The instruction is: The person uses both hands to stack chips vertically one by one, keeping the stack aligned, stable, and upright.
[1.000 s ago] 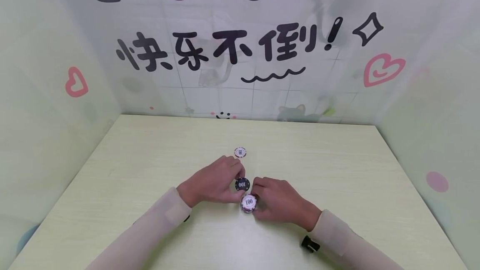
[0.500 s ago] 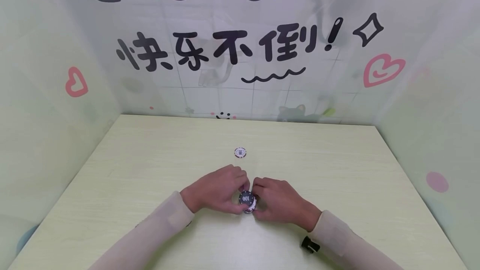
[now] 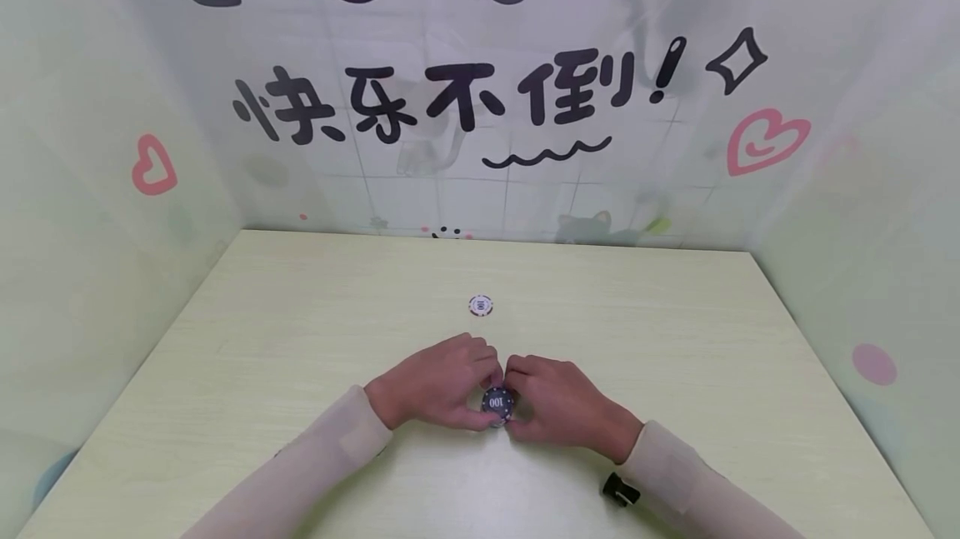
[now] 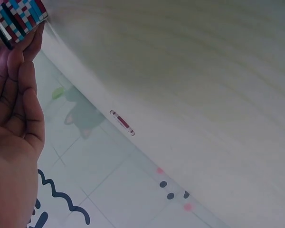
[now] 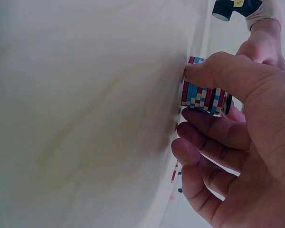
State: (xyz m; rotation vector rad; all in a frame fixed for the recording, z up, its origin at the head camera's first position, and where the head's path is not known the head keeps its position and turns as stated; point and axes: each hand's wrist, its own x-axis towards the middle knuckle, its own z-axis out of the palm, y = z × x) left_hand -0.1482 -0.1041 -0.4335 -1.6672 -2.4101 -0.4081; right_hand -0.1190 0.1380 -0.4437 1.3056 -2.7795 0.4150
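In the head view a black poker chip (image 3: 497,400) marked 100 lies on top of a stack of chips. My left hand (image 3: 441,381) pinches this chip between thumb and fingers. From the other side my right hand (image 3: 562,406) holds the stack (image 5: 195,97), thumb and forefinger around its lower part. The stack stands upright on the table, its edges striped red, blue and white. The left wrist view catches the stack (image 4: 27,15) only at the top left corner, where the black chip tops it.
One white chip (image 3: 481,306) lies flat on the pale table (image 3: 337,289), beyond the hands. Behind the table rises a printed backdrop (image 3: 450,189) with side walls. A small black device (image 3: 621,490) sits under the right sleeve.
My left hand has brought the black chip toward me and to the right, onto the white-topped stack. The right hand has kept its place at the stack.
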